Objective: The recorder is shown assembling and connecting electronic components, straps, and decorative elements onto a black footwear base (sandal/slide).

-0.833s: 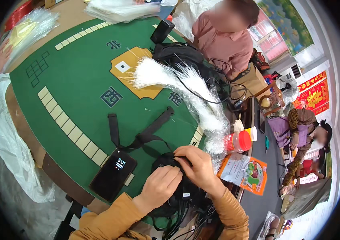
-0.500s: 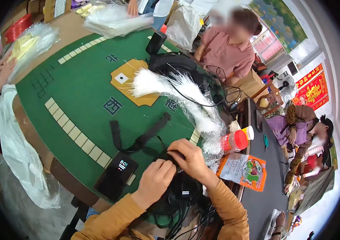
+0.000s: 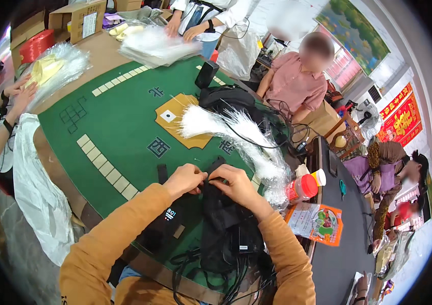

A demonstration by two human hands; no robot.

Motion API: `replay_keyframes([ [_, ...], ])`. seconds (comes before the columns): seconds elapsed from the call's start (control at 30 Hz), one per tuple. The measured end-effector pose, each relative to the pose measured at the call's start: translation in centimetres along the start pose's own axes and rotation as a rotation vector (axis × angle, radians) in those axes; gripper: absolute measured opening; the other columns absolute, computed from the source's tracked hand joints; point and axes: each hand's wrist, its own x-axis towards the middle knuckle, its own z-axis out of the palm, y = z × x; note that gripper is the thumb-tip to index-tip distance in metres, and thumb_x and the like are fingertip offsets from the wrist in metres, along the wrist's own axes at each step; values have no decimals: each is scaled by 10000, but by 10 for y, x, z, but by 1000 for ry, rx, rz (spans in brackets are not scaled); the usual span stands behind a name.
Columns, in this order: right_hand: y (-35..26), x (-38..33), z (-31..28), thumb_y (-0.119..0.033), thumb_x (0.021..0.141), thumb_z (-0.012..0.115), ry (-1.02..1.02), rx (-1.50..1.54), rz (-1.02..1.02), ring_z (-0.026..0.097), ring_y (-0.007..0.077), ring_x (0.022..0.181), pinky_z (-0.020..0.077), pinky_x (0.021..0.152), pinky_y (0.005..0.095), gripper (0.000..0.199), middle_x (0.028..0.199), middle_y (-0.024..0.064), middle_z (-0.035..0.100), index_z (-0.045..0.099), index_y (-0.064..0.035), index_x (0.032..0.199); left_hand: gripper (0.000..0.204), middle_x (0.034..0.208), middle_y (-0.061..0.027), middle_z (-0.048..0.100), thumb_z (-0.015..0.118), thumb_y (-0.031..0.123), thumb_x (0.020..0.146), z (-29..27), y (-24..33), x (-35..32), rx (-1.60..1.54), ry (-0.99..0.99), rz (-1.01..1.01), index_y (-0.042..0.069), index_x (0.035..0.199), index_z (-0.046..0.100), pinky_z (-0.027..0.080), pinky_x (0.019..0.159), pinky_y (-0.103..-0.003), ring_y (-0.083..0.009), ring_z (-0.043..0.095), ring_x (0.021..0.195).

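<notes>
My left hand (image 3: 186,179) and my right hand (image 3: 235,186) meet over the near part of the green mat (image 3: 124,114). Both are closed, fingers pinching the upper end of a black fabric strap (image 3: 217,163). Below them the strap runs to a black cloth pouch (image 3: 221,216), with a small black box (image 3: 244,240) and several black cables (image 3: 226,282) at its lower end. A dark phone (image 3: 164,223) with a lit screen lies beside my left forearm, which partly covers it. Another black strap end (image 3: 162,174) shows beyond my left wrist.
Beyond my hands lie a bundle of white plastic strands (image 3: 200,122) and a black bag (image 3: 231,99). To the right are a red-lidded jar (image 3: 301,189) and an orange food packet (image 3: 318,223). Co-workers handle clear plastic bags (image 3: 160,46) at the far side and left.
Both hands have moved up and forward with the strap, drawing the black pouch out longer. My left forearm now crosses over the phone. The view has shifted slightly.
</notes>
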Motion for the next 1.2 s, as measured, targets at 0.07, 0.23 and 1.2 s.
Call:
replay_keyframes([
  [0.07, -4, -6, 4, -64, 875, 732, 33, -95, -17, 687, 335, 809, 554, 685, 409, 132, 948, 108, 668, 690, -63, 1000, 333, 950, -125, 705, 672, 215, 970, 3, -1, -2, -116, 62, -5, -65, 1130, 589, 574, 606, -294, -168, 691, 666],
  [0.23, -12, -8, 10, -73, 879, 737, 64, -143, -64, 689, 319, 814, 559, 683, 411, 126, 972, 71, 672, 682, -77, 991, 407, 893, -108, 704, 753, 163, 917, 5, -16, 0, -237, 88, 64, -30, 1219, 561, 543, 627, -291, -159, 683, 700],
  [1.2, -24, -32, -1, -85, 799, 731, -70, -510, -284, 669, 198, 875, 569, 683, 326, 214, 1019, 7, 676, 661, -98, 1000, 92, 835, -79, 745, 698, 24, 935, 5, -25, 6, -190, 87, 228, -35, 972, 758, 580, 663, -270, -115, 679, 716],
])
